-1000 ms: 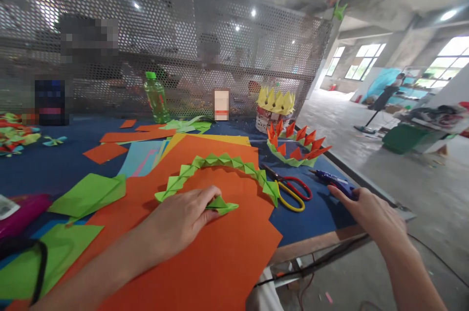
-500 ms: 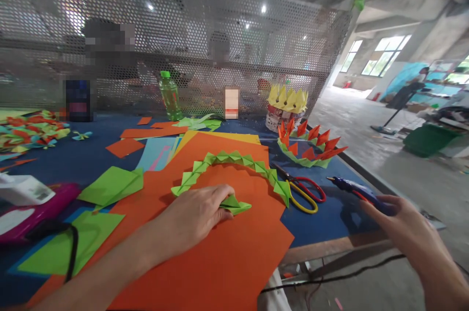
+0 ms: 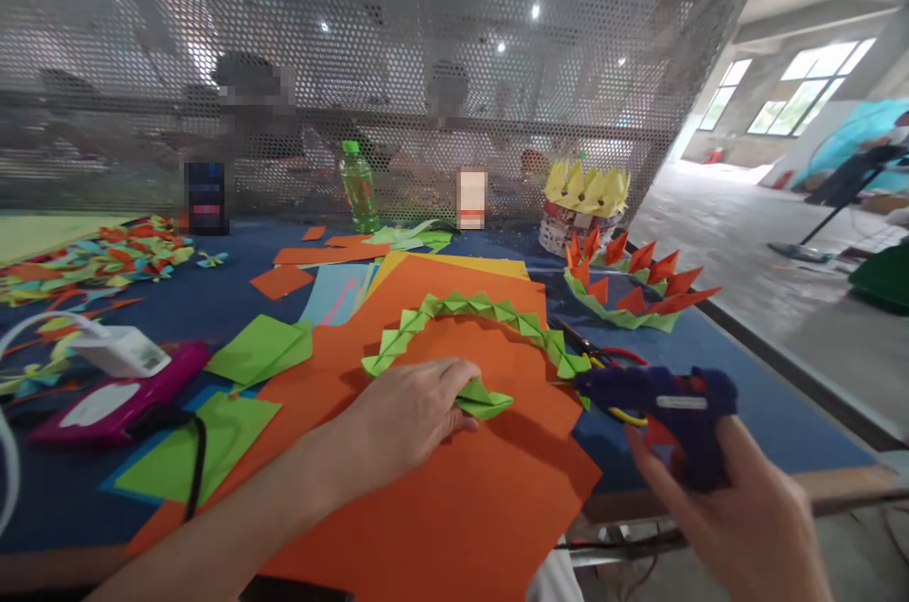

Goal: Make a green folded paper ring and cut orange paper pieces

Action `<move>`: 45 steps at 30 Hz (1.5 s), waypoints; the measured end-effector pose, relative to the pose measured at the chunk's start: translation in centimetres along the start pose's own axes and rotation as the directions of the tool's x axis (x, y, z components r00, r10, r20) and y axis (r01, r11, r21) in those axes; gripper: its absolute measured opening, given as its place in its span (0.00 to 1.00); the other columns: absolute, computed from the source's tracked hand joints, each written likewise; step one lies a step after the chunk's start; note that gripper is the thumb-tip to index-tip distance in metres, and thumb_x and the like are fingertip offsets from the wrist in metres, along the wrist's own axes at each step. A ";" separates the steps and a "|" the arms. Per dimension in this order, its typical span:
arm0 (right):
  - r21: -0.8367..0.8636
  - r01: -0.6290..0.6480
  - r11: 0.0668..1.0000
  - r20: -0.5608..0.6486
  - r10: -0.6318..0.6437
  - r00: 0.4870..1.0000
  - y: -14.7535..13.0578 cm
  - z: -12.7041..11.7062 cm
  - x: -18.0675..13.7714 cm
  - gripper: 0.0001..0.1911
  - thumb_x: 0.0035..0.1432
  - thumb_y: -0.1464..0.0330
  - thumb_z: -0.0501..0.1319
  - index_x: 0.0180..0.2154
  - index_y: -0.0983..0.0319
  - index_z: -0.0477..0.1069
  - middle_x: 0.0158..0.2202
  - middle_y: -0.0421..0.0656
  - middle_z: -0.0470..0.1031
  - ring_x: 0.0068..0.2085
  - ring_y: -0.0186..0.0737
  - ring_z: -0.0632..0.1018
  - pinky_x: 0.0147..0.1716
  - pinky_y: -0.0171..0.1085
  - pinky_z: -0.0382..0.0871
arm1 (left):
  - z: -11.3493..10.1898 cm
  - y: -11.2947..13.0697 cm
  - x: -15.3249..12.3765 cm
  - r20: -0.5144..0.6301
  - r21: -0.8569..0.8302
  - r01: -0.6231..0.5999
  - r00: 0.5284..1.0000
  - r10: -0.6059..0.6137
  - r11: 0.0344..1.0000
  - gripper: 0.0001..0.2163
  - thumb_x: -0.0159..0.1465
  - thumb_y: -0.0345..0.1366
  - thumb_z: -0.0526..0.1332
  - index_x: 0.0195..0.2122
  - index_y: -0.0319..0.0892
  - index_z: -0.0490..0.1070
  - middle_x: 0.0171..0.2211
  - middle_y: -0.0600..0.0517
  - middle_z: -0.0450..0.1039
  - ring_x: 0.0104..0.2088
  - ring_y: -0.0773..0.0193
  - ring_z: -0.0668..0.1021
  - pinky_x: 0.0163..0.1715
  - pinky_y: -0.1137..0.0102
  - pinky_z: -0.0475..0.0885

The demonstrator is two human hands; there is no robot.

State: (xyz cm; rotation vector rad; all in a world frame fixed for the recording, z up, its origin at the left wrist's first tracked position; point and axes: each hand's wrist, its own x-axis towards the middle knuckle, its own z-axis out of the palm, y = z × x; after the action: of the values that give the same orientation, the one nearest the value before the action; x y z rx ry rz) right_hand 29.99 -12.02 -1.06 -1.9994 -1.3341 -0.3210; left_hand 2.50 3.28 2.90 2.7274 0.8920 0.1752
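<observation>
My left hand (image 3: 418,413) pinches a small folded green paper piece (image 3: 487,400) just above an orange paper sheet (image 3: 454,507). Around it on the sheet curves a green folded-paper chain (image 3: 490,307), shaped like an arch. My right hand (image 3: 745,498) is wrapped round the grip of a dark blue glue gun (image 3: 668,394). Its nozzle points left, close to the chain's right end; whether it touches cannot be told. Partly hidden behind the gun lie scissors (image 3: 617,356) with red and yellow handles.
Beyond the scissors sit an orange-and-green paper crown (image 3: 639,299) and a yellow crown (image 3: 586,188) on a container. A green bottle (image 3: 357,190) stands before the mesh panel (image 3: 319,81). Green paper squares (image 3: 262,351) and a magenta power strip (image 3: 128,394) lie left.
My right hand has swung the glue gun leftward, from beside the table's right edge to the chain's right end. The left hand still holds the folded piece. The view has shifted slightly.
</observation>
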 end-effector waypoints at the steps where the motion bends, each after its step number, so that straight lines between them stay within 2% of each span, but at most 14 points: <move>1: -0.027 0.049 0.998 -0.014 -0.049 0.999 -0.5 0.4 -0.3 0.19 0.59 0.47 0.60 0.34 0.56 0.66 0.16 0.33 0.69 0.15 0.35 0.70 0.17 0.34 0.61 | 0.1 -0.1 0.0 -0.006 0.009 -0.021 1.000 0.021 1.000 0.11 0.69 0.37 0.61 0.51 0.45 0.64 0.45 0.50 0.77 0.44 0.54 0.81 0.38 0.67 0.68; 5: -0.081 0.198 0.977 -0.022 -0.201 0.979 -1.4 1.3 -0.7 0.20 0.66 0.48 0.53 0.40 0.57 0.69 0.18 0.36 0.71 0.16 0.39 0.73 0.17 0.35 0.62 | 0.6 -0.5 0.0 -0.005 0.035 -0.065 0.998 0.065 0.997 0.12 0.70 0.37 0.60 0.53 0.44 0.63 0.51 0.45 0.76 0.48 0.52 0.80 0.41 0.65 0.71; 9: -0.097 0.306 0.947 -0.026 -0.310 0.950 -1.1 1.7 -0.8 0.19 0.66 0.51 0.54 0.45 0.59 0.69 0.16 0.35 0.70 0.14 0.40 0.74 0.14 0.35 0.63 | 0.9 -0.5 0.0 -0.029 0.053 -0.076 0.997 0.078 0.996 0.19 0.70 0.37 0.60 0.60 0.42 0.59 0.56 0.41 0.74 0.52 0.50 0.79 0.46 0.62 0.74; 12: -0.103 0.323 0.941 -0.024 -0.327 0.945 -1.2 1.9 -0.8 0.16 0.67 0.52 0.54 0.43 0.58 0.68 0.16 0.34 0.70 0.13 0.39 0.73 0.13 0.35 0.63 | 0.7 -0.2 0.0 -0.023 0.055 -0.078 0.997 0.079 0.995 0.22 0.71 0.37 0.60 0.63 0.41 0.57 0.57 0.40 0.74 0.53 0.49 0.79 0.48 0.61 0.74; 16: -0.130 0.378 0.917 -0.034 -0.385 0.922 -1.6 2.1 -0.6 0.14 0.67 0.54 0.53 0.43 0.58 0.67 0.17 0.35 0.71 0.15 0.40 0.75 0.14 0.35 0.64 | 0.2 0.4 0.0 0.041 0.061 -0.064 0.997 0.062 0.996 0.18 0.71 0.33 0.59 0.61 0.40 0.60 0.56 0.40 0.75 0.52 0.49 0.79 0.48 0.60 0.75; 23: -0.158 0.447 0.881 -0.022 -0.456 0.890 -2.0 2.4 -0.3 0.15 0.67 0.57 0.53 0.45 0.60 0.68 0.16 0.34 0.70 0.13 0.39 0.74 0.13 0.34 0.64 | 0.7 0.1 -0.2 0.038 0.043 -0.091 0.995 0.089 0.995 0.18 0.71 0.31 0.56 0.61 0.41 0.59 0.52 0.43 0.76 0.50 0.51 0.80 0.48 0.60 0.75; 30: -0.177 0.520 0.836 -0.007 -0.529 0.848 -1.7 2.7 -0.2 0.12 0.67 0.60 0.54 0.43 0.62 0.67 0.27 0.43 0.80 0.19 0.39 0.80 0.18 0.33 0.68 | 0.7 0.1 -0.1 0.038 0.044 -0.098 0.995 0.097 0.994 0.16 0.71 0.30 0.55 0.59 0.42 0.60 0.48 0.45 0.76 0.48 0.52 0.80 0.46 0.60 0.75; 35: -0.168 0.529 0.832 0.004 -0.536 0.844 -1.4 2.8 -0.3 0.12 0.67 0.60 0.54 0.45 0.62 0.68 0.29 0.44 0.81 0.20 0.38 0.79 0.18 0.32 0.68 | 1.1 -0.1 -0.2 -0.010 0.027 -0.106 0.994 0.106 0.994 0.12 0.71 0.31 0.55 0.55 0.45 0.62 0.45 0.48 0.77 0.45 0.57 0.80 0.44 0.66 0.73; 39: -0.174 0.527 0.832 -0.015 -0.538 0.843 -1.4 2.8 -0.3 0.13 0.68 0.61 0.54 0.45 0.64 0.69 0.31 0.46 0.82 0.22 0.38 0.81 0.20 0.32 0.70 | 0.9 -0.1 -0.2 0.021 0.037 -0.101 0.995 0.100 0.994 0.14 0.70 0.29 0.55 0.56 0.44 0.61 0.46 0.47 0.76 0.46 0.54 0.80 0.44 0.63 0.73; 45: -0.179 0.571 0.801 -0.029 -0.584 0.811 -1.2 2.7 -0.3 0.13 0.69 0.61 0.54 0.46 0.63 0.69 0.32 0.46 0.82 0.21 0.38 0.80 0.20 0.32 0.69 | 0.6 0.3 -0.3 0.022 0.026 -0.091 0.996 0.090 0.996 0.13 0.70 0.29 0.56 0.55 0.42 0.62 0.48 0.45 0.76 0.47 0.51 0.79 0.44 0.60 0.73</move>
State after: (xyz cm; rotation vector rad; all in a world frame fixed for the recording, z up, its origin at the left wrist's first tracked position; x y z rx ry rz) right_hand 28.32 -10.12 -2.64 -1.6272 -1.9003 -0.8100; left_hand 2.52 2.75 2.37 2.7909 0.7707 0.1532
